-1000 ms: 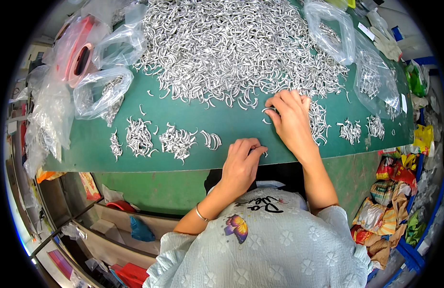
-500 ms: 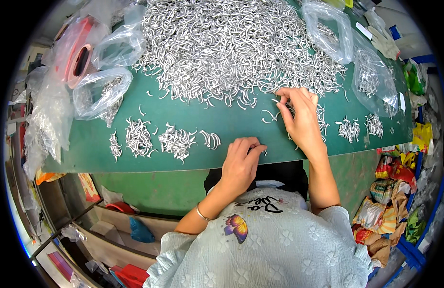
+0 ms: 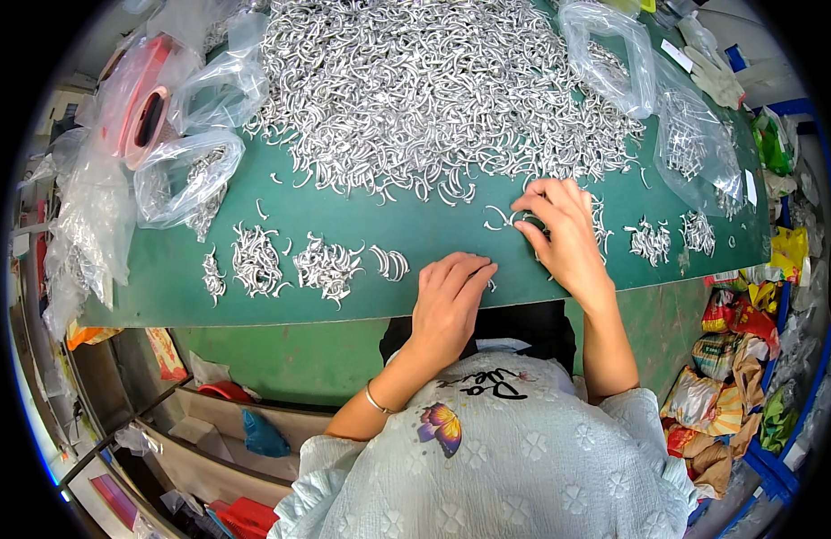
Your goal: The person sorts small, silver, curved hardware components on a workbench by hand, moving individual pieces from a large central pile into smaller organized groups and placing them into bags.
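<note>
A large heap of small curved silver metal pieces (image 3: 415, 90) covers the far part of the green table (image 3: 335, 208). My right hand (image 3: 566, 235) is over the table in front of the heap, thumb and forefinger closed around a small curved piece. Beside those fingertips lies a loose curved piece (image 3: 494, 218). My left hand (image 3: 449, 301) rests at the near table edge with its fingers curled together. A small silver bit (image 3: 492, 286) shows by its fingertips; what lies inside the fingers is hidden. Left of it sits a short row of curved pieces (image 3: 391, 263).
Small sorted piles (image 3: 330, 267) line the near edge at left, with more piles (image 3: 649, 241) at right. Clear plastic bags (image 3: 186, 180) and a red-pink tape dispenser (image 3: 144, 117) stand at left. Another bag of pieces (image 3: 698, 148) lies at right.
My right hand has drawn back slightly from the heap's edge toward me, its fingertips now beside the loose pieces. My left hand stays almost in place at the table edge.
</note>
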